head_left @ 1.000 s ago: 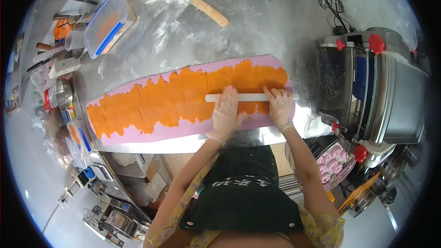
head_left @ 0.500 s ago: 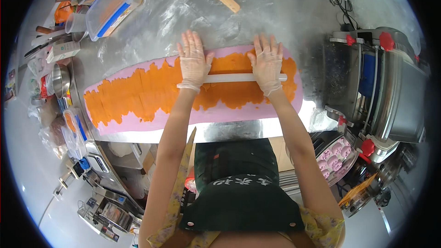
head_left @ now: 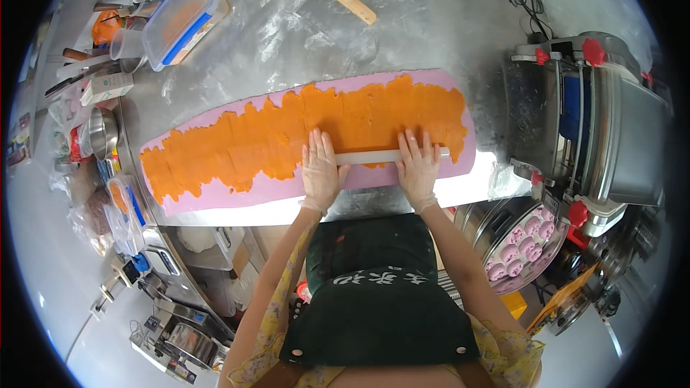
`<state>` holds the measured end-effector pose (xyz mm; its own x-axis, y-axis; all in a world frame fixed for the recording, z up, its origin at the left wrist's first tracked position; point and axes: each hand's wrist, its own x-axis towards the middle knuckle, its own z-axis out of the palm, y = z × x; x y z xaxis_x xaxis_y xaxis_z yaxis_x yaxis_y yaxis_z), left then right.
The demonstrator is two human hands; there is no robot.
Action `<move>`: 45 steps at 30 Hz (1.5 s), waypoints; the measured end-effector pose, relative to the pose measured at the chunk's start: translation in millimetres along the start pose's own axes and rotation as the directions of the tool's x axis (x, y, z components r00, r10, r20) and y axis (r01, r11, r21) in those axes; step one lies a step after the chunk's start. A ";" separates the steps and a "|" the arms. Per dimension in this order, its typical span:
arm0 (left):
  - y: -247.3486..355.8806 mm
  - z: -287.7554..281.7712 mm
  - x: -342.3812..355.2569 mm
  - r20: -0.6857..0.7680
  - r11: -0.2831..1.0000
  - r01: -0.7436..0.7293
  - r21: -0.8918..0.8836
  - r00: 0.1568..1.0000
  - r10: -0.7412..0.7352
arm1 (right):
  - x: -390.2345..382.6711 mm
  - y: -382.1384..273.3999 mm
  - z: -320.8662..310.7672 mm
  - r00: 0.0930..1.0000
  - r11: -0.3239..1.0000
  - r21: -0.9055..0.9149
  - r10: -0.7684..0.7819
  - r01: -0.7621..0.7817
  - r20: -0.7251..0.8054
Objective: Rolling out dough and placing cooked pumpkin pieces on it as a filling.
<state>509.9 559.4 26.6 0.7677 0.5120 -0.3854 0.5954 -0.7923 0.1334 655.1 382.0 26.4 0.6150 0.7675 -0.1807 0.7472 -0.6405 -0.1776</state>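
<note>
A long sheet of pink dough (head_left: 201, 201) lies across the steel table (head_left: 273, 50), with a ragged orange layer (head_left: 251, 136) over most of it. A white rolling pin (head_left: 370, 157) rests crosswise on the near part of the sheet, right of the middle. My left hand (head_left: 321, 174), in a clear glove, lies flat at the pin's left end, fingers stretched forward. Also gloved, my right hand (head_left: 418, 172) lies flat over the pin near its right end. Both palms press down without wrapping round it.
Beyond the dough lies a wooden-handled scraper (head_left: 348, 1). A lidded clear box (head_left: 183, 21) stands at the far left, near a metal bowl (head_left: 103, 133). On the right stands a machine with red knobs (head_left: 578, 213). Below it, a round pan holds several pink pieces (head_left: 511, 253).
Both hands have drawn back toward me with the rolling pin, from the middle of the sheet to its near side. More of the far orange layer is uncovered.
</note>
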 end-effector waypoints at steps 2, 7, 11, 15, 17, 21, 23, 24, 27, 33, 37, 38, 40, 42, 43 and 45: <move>1.5 12.6 -18.5 0.004 0.995 -0.025 -0.094 1.000 0.026 | -22.4 5.4 14.3 0.995 0.999 -0.027 -0.027 0.025 -0.093; -8.2 27.2 -39.1 -0.184 0.972 -0.125 -0.200 0.979 0.088 | -24.9 17.4 16.6 0.956 0.967 0.157 -0.161 0.202 -0.244; 29.5 -3.1 -3.0 -0.222 0.951 -0.233 -0.201 0.957 0.187 | -12.3 59.3 -12.5 0.932 0.966 0.111 -0.189 0.233 -0.309; 58.7 -1.3 56.4 -0.276 0.949 -0.300 -0.093 0.924 0.265 | 39.6 107.3 -24.0 0.961 0.968 0.102 -0.208 0.228 -0.182; 64.0 1.1 65.8 -0.256 0.956 -0.283 -0.071 0.932 0.257 | 51.7 107.8 -27.7 0.959 0.978 0.037 -0.195 0.207 -0.204; 89.5 -8.5 83.2 -0.185 0.980 -0.195 -0.045 0.965 0.184 | 58.6 101.0 -19.7 0.986 0.985 -0.133 0.091 -0.110 -0.140; 90.3 -10.0 101.2 -0.150 0.981 -0.194 -0.016 0.970 0.189 | 77.2 101.7 -13.3 0.983 0.970 -0.178 0.147 -0.165 -0.111; 88.6 -18.9 113.1 -0.161 0.983 -0.182 0.012 0.970 0.181 | 92.5 99.5 -18.9 0.976 0.973 -0.150 0.155 -0.178 -0.150; 85.2 -36.5 155.1 -0.216 0.981 -0.183 0.061 0.957 0.192 | 145.7 99.3 -33.0 0.964 0.978 -0.101 0.158 -0.182 -0.213; 89.6 -41.8 181.9 -0.345 0.989 -0.122 0.080 0.928 0.142 | 174.6 107.1 -35.4 0.949 0.983 -0.067 0.143 -0.169 -0.282; 102.6 -8.0 111.3 -0.182 0.989 -0.148 0.019 0.972 0.149 | 99.6 103.6 -31.1 0.942 0.938 -0.091 0.333 -0.335 -0.046; 104.5 -18.4 115.5 -0.091 0.991 -0.111 0.081 0.989 0.118 | 97.8 102.9 -32.8 0.953 0.956 0.057 0.292 -0.288 -0.081; 89.9 -22.1 137.4 -0.167 0.989 -0.096 0.114 0.979 0.114 | 132.0 99.6 -28.0 0.936 0.941 0.193 0.311 -0.278 -0.165; 81.8 -32.1 168.5 -0.249 0.977 -0.029 0.212 0.965 0.082 | 167.8 94.5 -37.7 0.923 0.936 0.218 0.323 -0.278 -0.209; 83.7 -30.1 179.5 -0.326 0.976 -0.006 0.220 0.942 0.079 | 172.6 98.7 -42.1 0.920 0.940 0.190 0.321 -0.281 -0.223; 87.7 -30.9 176.1 -0.336 0.978 -0.030 0.208 0.937 0.100 | 162.2 96.3 -43.3 0.915 0.962 0.142 0.268 -0.234 -0.303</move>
<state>704.5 590.3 -1.4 0.8580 0.5121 -0.0409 0.5102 -0.8587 -0.0476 837.7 445.9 21.9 0.8389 0.5384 0.0803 0.5386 -0.7996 -0.2656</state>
